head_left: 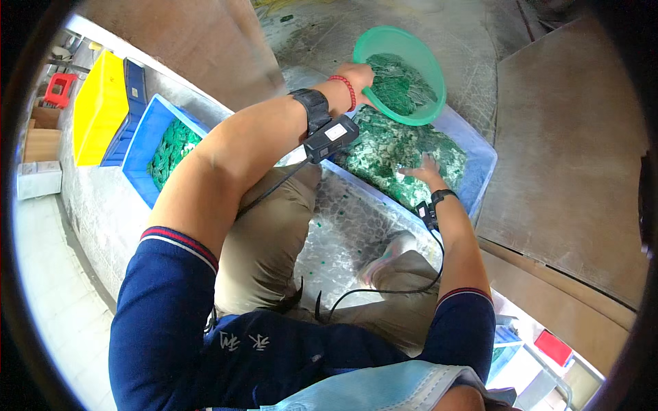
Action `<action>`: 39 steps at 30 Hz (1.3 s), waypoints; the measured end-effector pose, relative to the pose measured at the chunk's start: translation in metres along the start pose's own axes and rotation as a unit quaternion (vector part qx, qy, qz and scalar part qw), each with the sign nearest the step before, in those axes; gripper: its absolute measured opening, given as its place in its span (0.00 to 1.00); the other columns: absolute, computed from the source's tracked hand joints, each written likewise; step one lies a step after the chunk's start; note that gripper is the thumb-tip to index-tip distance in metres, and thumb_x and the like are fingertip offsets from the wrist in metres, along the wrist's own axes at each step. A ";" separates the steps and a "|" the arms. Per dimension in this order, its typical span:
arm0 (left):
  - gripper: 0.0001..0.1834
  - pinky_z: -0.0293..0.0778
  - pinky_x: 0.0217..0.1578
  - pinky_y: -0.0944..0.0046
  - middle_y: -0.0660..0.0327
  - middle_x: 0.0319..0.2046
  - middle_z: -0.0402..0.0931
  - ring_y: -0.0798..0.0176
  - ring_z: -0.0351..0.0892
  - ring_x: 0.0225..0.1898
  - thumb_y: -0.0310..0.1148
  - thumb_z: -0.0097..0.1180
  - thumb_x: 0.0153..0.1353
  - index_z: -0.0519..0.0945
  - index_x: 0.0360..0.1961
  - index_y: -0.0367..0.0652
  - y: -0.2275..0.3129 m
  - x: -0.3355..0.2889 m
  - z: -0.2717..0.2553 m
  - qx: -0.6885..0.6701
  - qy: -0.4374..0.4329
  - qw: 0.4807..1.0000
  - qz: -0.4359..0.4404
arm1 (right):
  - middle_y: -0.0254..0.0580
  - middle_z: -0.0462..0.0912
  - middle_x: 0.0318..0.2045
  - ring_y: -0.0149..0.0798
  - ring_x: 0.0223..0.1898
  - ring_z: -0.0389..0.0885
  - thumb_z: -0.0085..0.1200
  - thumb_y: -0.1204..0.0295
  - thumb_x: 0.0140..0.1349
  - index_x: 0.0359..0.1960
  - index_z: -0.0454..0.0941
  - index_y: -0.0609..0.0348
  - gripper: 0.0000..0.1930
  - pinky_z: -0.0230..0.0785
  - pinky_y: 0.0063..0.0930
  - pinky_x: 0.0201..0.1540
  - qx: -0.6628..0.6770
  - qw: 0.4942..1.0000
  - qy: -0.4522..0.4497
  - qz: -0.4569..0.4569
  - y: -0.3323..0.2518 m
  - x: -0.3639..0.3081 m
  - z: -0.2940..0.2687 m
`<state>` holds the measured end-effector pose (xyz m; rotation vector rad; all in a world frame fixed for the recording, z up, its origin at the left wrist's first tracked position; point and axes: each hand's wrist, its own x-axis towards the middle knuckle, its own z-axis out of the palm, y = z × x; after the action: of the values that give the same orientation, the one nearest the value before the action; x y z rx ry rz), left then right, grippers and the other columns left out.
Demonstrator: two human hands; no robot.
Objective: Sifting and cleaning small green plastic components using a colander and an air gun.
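My left hand (356, 81) grips the near-left rim of a round green plastic basin (433, 58). The basin is tilted, and a heap of small thin green pieces (401, 82) lies inside it. Below it stands a pale blue rectangular bin (482, 161), filled with many small green and whitish pieces (384, 154). Over these pieces in the bin, my right hand (425, 170) has its fingers spread and seems to touch the top of the pile. Nothing shows in its grasp. The basin's underside hides the far part of the bin.
To the left, a second blue bin (146, 133) holds more green pieces, beside a yellow crate (99, 109) and a dark blue one (135, 89). Brown boards (569, 137) stand right and upper left. Green bits are scattered on the floor (336, 240) between my legs.
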<state>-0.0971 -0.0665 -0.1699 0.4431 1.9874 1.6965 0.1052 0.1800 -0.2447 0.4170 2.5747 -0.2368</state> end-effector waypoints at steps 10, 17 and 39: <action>0.17 0.72 0.33 0.36 0.45 0.38 0.63 0.37 0.71 0.37 0.13 0.44 0.38 0.65 0.35 0.26 0.088 -0.022 0.036 -0.261 0.115 0.930 -0.231 | 0.49 0.64 0.48 0.51 0.52 0.61 0.64 0.59 0.37 0.51 0.58 0.54 0.38 0.59 0.42 0.50 -0.028 0.997 0.070 0.008 -0.038 -0.019 0.021; 0.15 0.72 0.33 0.36 0.45 0.38 0.63 0.36 0.71 0.35 0.13 0.45 0.37 0.66 0.32 0.27 0.042 0.004 0.031 -0.148 0.070 0.974 -0.159 | 0.51 0.68 0.43 0.53 0.45 0.69 0.62 0.69 0.39 0.42 0.65 0.52 0.25 0.63 0.40 0.46 0.116 0.990 0.053 -0.066 -0.025 -0.014 0.030; 0.09 0.74 0.31 0.39 0.47 0.35 0.64 0.40 0.72 0.33 0.13 0.46 0.38 0.68 0.26 0.29 0.021 0.013 0.017 -0.147 0.041 0.982 -0.114 | 0.55 0.62 0.53 0.52 0.53 0.63 0.63 0.59 0.38 0.53 0.59 0.56 0.39 0.57 0.38 0.53 0.106 0.981 -0.076 -0.143 -0.013 -0.047 0.030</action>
<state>-0.0997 -0.0414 -0.1531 0.0396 1.7258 1.8429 0.1532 0.1492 -0.2445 0.0950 2.4598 -0.6261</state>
